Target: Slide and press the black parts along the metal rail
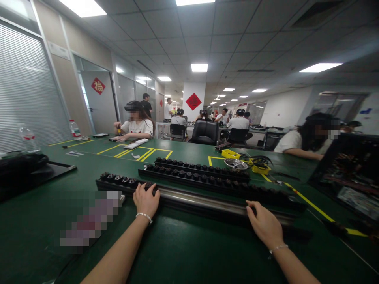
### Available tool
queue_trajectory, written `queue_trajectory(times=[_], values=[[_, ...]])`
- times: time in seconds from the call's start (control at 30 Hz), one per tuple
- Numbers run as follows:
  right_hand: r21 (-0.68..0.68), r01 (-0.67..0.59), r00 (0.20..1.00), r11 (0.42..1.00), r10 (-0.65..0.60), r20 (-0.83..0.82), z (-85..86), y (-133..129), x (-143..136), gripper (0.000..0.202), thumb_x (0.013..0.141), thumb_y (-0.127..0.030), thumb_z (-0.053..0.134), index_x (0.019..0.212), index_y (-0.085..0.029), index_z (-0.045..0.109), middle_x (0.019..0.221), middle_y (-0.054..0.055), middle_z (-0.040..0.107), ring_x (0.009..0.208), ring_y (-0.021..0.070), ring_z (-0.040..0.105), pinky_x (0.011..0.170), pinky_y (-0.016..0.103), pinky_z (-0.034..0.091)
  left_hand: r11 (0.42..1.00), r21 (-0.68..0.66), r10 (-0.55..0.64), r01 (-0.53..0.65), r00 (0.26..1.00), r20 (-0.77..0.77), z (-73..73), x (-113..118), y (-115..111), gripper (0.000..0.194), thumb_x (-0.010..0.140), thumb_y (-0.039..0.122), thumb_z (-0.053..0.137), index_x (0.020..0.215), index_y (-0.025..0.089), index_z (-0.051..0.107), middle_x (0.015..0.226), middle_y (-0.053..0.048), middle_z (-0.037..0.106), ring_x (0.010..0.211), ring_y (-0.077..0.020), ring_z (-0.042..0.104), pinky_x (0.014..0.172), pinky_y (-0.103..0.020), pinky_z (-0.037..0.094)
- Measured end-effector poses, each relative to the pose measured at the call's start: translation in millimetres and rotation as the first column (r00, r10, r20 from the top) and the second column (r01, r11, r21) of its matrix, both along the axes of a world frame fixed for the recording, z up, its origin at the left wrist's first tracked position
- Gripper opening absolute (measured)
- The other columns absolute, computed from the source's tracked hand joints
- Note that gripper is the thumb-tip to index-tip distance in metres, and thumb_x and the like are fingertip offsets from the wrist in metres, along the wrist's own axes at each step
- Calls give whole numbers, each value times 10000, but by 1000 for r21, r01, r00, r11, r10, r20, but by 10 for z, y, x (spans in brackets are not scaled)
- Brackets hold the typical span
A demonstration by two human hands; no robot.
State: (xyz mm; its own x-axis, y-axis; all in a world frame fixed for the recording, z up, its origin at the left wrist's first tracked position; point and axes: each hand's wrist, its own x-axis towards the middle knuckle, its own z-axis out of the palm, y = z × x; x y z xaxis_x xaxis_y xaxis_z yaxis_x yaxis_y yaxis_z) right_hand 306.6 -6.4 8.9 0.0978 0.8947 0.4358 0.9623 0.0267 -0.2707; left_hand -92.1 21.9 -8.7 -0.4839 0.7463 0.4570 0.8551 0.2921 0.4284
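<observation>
On the left edge of a green worktop point(183, 252), a dark tray point(44, 171) sits below a clear water bottle point(28, 139), with a second bottle point(74, 129) farther back by the wall. Nearer the camera, a blurred patch hides whatever lies on the worktop there.

The person's left hand point(146, 200) lies palm down on the left part of a long black strip point(201, 201) studded with round knobs and fronted by a shiny metal rail; the fingers curl loosely over its near edge, resting rather than clamping. The right hand point(264, 225), also bearing a thin bracelet at the wrist, presses flat on the same strip's right part, its fingertips touching the rail. Neither hand lifts anything.

The strip lies directly ahead of both hands, its long axis running across the worktop from left-far to right-near, so the right end comes closer to the person. The hands stand well apart along it, the left one nearer its left end, the right one short of its right end. Two more knobbed strips point(195, 170) lie parallel just behind.

Farther right, a small metal dish point(236, 163) and yellow trays point(231, 154) sit beside a tangle of black cable, and an open dark case point(349, 177) stands at the right edge. Across the worktop, other people sit at work, one point(136, 125) at the far left side, another point(304, 140) at the far right.
</observation>
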Motion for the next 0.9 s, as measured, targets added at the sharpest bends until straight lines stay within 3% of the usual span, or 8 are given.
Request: queue_trajectory(times=[0.3, 0.7, 0.9], values=[[19, -20, 996, 1000, 21, -85, -20, -2, 17, 318, 871, -386, 304, 693, -240, 523, 1058, 28, 687, 795, 194, 655, 603, 315, 467, 999, 18, -30, 31, 999, -16, 0, 81, -26, 349, 811, 353, 491, 1085, 241, 675, 1285, -112, 494, 1289, -300, 336, 1050, -457, 294], [52, -43, 997, 998, 46, -66, -73, 2, 49, 344, 872, -442, 344, 786, -242, 611, 1076, 38, 682, 996, 223, 621, 808, 359, 481, 995, 36, -88, 92, 992, -88, -19, 191, -55, 329, 813, 339, 499, 1074, 257, 682, 1250, -102, 525, 1263, -283, 364, 1044, -431, 298], [77, -51, 997, 996, 55, -54, -86, -1, 55, 376, 874, -463, 353, 773, -243, 640, 1066, 36, 686, 972, 218, 632, 792, 357, 498, 993, 40, -103, 107, 990, -93, -36, 227, -57, 329, 809, 336, 502, 1073, 255, 681, 1237, -107, 533, 1263, -286, 366, 1042, -447, 294]])
